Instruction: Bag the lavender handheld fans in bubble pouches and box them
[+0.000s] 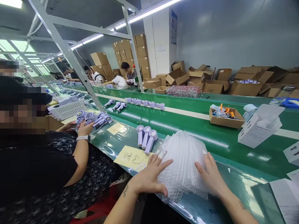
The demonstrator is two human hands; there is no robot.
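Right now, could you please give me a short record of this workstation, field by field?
Setting: green conveyor belt line with several people seated along it
Left hand: flat on the stack of bubble-wrap bags, at its left side
Right hand: flat on the same stack, at its right side
Beside the stack: three purple handheld fans lying side by side, above a yellow handwritten note
Further right: small cardboard box of parts, open white carton
Neighbour: a person on the left handling more fans

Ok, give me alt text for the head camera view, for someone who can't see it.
Two bare hands, left and right, press flat on a stack of bubble bags at the edge of a green belt. Three lilac fans lie beside a yellow note; a co-worker sits to the left.
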